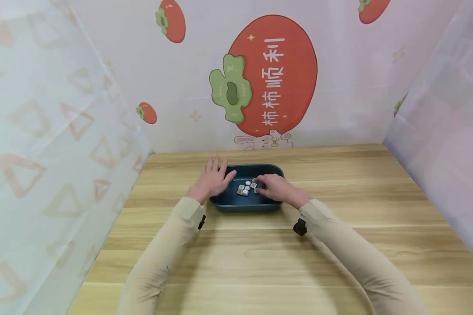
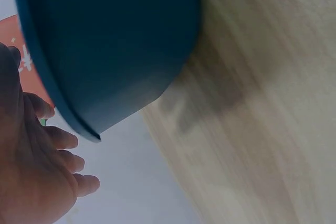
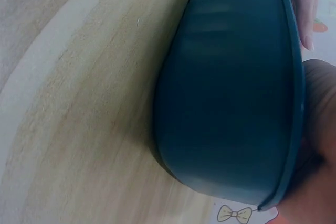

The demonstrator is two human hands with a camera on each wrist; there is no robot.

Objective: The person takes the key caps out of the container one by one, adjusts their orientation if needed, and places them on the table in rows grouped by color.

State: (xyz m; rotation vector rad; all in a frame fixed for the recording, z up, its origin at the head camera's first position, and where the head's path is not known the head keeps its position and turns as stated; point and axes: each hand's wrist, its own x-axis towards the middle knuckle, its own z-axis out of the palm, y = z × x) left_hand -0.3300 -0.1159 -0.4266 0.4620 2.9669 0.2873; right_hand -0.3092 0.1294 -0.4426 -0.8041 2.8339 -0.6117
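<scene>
A dark blue tray [image 1: 250,209] sits on a wood-grain table [image 1: 244,258], towards its far edge. Inside it, near the middle, I see a loose cluster of small white and brown pieces [image 1: 245,192], too small for me to make out further. At the tray's left end, the left hand [image 1: 212,178] lies over the rim, its fingers straight and spread, gripping nothing. The right hand [image 1: 277,188] reaches over the right end, fingers bent downward beside the nearest pieces. I cannot tell whether it pinches one: the fingertips are partly hidden in the head view, and the tray wall blocks them in the right wrist view. I judge the step in hand to be picking up or arranging pieces. The next move, I think, calls for a light, precise pinch without nudging the neighbouring pieces, the left hand ready to steady the tray.
</scene>
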